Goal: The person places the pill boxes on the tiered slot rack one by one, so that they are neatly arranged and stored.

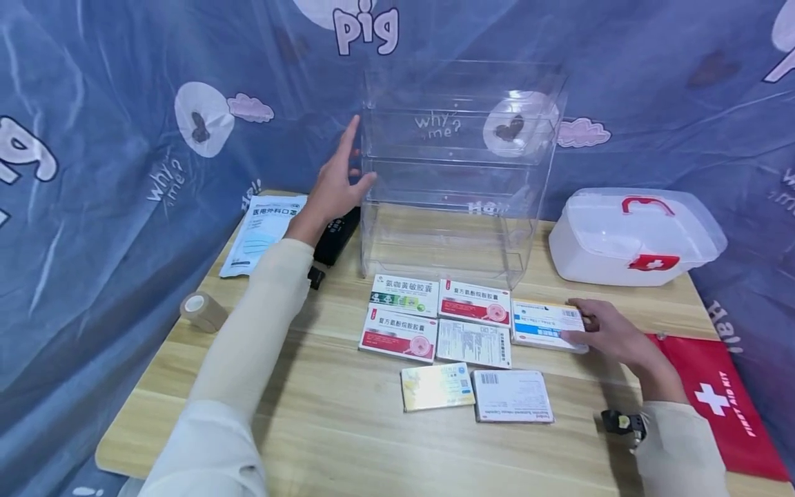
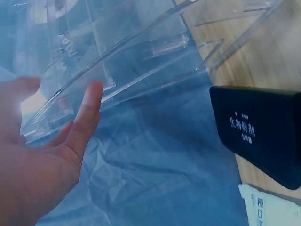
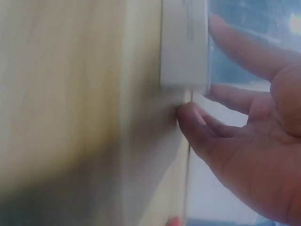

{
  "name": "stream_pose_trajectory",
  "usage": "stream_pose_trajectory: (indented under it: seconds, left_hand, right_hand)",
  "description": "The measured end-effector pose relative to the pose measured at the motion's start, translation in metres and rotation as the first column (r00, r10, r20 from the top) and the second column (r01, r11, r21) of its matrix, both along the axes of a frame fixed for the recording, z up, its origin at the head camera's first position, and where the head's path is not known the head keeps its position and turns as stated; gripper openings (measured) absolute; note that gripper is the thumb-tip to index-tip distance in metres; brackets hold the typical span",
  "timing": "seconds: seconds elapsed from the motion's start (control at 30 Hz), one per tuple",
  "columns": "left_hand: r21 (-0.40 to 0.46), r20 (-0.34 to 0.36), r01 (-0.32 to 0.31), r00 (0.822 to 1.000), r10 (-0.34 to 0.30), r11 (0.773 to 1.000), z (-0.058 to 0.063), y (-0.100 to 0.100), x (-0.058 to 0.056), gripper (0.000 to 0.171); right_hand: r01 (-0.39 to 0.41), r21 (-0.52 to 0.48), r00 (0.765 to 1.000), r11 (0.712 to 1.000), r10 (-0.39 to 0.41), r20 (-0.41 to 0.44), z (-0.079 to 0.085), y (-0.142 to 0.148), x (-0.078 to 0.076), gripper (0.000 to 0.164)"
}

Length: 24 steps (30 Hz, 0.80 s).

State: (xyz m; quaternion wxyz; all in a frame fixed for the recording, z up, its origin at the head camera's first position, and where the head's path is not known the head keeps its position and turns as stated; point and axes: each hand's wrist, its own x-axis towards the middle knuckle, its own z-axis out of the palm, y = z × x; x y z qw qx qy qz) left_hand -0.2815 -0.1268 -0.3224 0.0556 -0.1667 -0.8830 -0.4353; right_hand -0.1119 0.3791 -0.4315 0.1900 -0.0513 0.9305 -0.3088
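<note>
A clear plastic shelf rack (image 1: pixel 459 166) stands at the back of the table (image 1: pixel 335 400). My left hand (image 1: pixel 335 188) is at its left side, thumb and fingers extended; the left wrist view shows the hand (image 2: pixel 51 174) beside the transparent panel. My right hand (image 1: pixel 615 335) holds a blue-and-white medicine box (image 1: pixel 540 323) by its right end, with the thumb over its printed face. In the right wrist view, fingers surround the end of the box (image 3: pixel 185 52); whether it is off the table cannot be told. Several other medicine boxes (image 1: pixel 399 335) lie flat to its left.
On the left are a mask packet (image 1: pixel 261 235), a black case (image 1: pixel 337 235) and a tan bandage roll (image 1: pixel 203 312). A white lidded first-aid box (image 1: pixel 596 252) stands at the back right. The red first-aid pouch (image 1: pixel 723 366) lies by the right forearm. Patterned blue cloth (image 1: pixel 112 228) hangs behind.
</note>
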Motion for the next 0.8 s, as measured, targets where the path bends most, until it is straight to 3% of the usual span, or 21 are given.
stream_pose_trajectory:
  seconds: [0.1,0.27,0.47,0.63,0.8]
  left_hand:
    - [0.003,0.000,-0.012,1.000,0.012,1.000,-0.001,0.007,-0.006,0.086]
    - [0.050,-0.057,-0.037,0.998,0.040,0.998,-0.009,0.009,-0.006,0.083]
    - [0.077,-0.109,-0.029,0.993,0.037,0.997,-0.016,0.006,-0.006,0.080]
    - [0.105,-0.113,-0.008,0.993,0.020,0.994,-0.017,0.006,-0.009,0.079]
    - [0.099,-0.118,-0.008,0.993,0.019,0.995,-0.017,0.006,-0.011,0.079]
  right_hand:
    - [0.013,0.033,0.999,0.999,-0.012,-0.030,-0.002,0.009,0.007,0.077]
    - [0.062,0.092,0.998,0.994,-0.059,-0.037,-0.005,0.013,0.014,0.087]
    - [0.080,0.080,0.996,0.994,-0.077,-0.041,-0.001,0.010,0.016,0.088]
    - [0.140,0.095,0.990,0.986,-0.140,-0.003,0.006,0.009,0.019,0.094]
    - [0.204,0.064,0.978,0.977,-0.201,-0.051,0.011,0.009,0.025,0.083]
